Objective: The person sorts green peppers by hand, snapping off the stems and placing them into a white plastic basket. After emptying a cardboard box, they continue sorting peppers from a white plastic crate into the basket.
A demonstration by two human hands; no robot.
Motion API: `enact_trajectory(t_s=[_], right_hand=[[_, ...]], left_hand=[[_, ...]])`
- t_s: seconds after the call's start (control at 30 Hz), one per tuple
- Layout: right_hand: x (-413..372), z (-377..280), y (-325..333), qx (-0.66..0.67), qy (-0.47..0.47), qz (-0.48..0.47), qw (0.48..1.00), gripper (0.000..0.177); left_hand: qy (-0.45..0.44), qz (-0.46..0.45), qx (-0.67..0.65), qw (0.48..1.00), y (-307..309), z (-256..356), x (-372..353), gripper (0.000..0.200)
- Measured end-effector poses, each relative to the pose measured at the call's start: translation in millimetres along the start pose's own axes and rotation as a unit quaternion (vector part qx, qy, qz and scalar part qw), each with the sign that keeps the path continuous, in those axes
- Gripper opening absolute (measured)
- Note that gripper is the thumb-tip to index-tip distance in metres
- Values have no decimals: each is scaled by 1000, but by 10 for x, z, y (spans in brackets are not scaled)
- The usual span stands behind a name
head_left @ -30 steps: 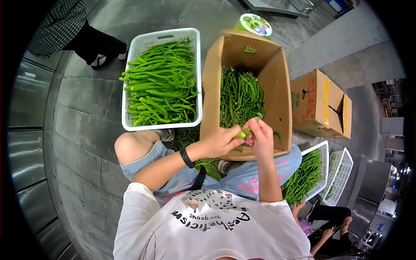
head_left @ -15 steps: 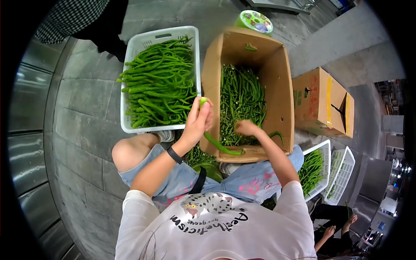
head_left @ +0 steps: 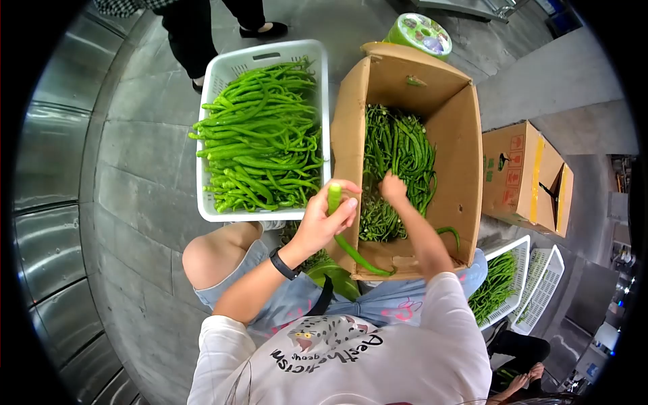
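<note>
My left hand (head_left: 329, 217), wearing a black wristband, is closed round a long green pepper (head_left: 354, 254) between the white crate and the cardboard box. The pepper's thick end sticks up above the fingers and its curved tail hangs down by the box's near edge. Inside the cardboard box (head_left: 451, 148), my right hand (head_left: 393, 189) is at the pile of green peppers (head_left: 412, 145), fingers curled; whatever they hold is hidden. To the left, the white crate (head_left: 327, 128) bears many long peppers (head_left: 266, 138) laid mostly side by side.
A closed cardboard box (head_left: 523, 172) stands at the right, with two white crates (head_left: 521, 277) below it. A round green container (head_left: 432, 34) is behind the open box. A person in dark trousers (head_left: 189, 40) stands beyond the crate; another person's hands (head_left: 526, 379) show lower right.
My right hand has moved slightly further into the box, up over the peppers. The view has shifted, and more of the standing person's legs and shoes shows.
</note>
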State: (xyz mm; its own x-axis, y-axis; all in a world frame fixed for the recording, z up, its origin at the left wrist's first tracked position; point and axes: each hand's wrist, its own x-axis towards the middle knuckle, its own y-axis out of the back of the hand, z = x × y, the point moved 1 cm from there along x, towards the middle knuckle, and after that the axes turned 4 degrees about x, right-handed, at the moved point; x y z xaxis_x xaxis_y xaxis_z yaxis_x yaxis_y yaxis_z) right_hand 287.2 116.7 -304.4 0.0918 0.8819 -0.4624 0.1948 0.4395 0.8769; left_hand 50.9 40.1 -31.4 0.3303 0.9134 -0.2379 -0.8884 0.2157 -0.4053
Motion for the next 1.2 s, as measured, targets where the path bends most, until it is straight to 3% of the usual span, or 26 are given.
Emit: enact_trajectory(t_s=[0.07,0.13,0.2,0.3,0.37,0.4,0.43,0.53,0.8,0.9,1.03,1.13,1.17,1.2], right_hand=[[-62,115,443,27,39,33,998,39],[-388,129,1166,94,105,127,982,30],[-776,110,1703,224,186,233,928,27],[-1595,-134,2350,355,179,162,903,22],[-2057,-302,2504,340,260,129,894,21],[-2244,-357,2499,391,267,60,878,19],[-2393,-441,2554,380,291,43,877,18],[-2477,-421,2392,533,224,-77,812,17],[-2330,-421,2203,703,183,-184,663,11],[-2228,-421,2076,774,139,-261,559,13],[-2162,-476,2027,784,173,-246,543,15],[-1880,-295,1976,868,196,-191,414,12],[-1765,-211,2034,868,201,-162,424,13],[-1621,-122,2014,819,184,-106,533,12]], left_hand=[[-26,1,69,997,-33,11,23,19],[-41,-5,116,992,-42,7,32,20],[-140,1,228,964,-98,13,60,24],[-278,-35,398,874,-220,80,85,37],[-308,-73,429,846,-361,28,67,38],[-320,-105,422,842,-404,-48,54,42],[-313,-103,393,858,-448,-181,-5,37],[-286,-100,346,888,-435,-275,-90,30],[-172,-107,299,933,-406,-174,-156,22],[-138,-108,274,946,-327,-238,-162,23],[-127,-108,225,960,-295,-226,-154,19],[-111,-99,141,979,-308,-197,-136,19],[-92,-96,121,984,-291,-159,-135,19],[-85,-72,93,989,-260,-162,-128,19]])
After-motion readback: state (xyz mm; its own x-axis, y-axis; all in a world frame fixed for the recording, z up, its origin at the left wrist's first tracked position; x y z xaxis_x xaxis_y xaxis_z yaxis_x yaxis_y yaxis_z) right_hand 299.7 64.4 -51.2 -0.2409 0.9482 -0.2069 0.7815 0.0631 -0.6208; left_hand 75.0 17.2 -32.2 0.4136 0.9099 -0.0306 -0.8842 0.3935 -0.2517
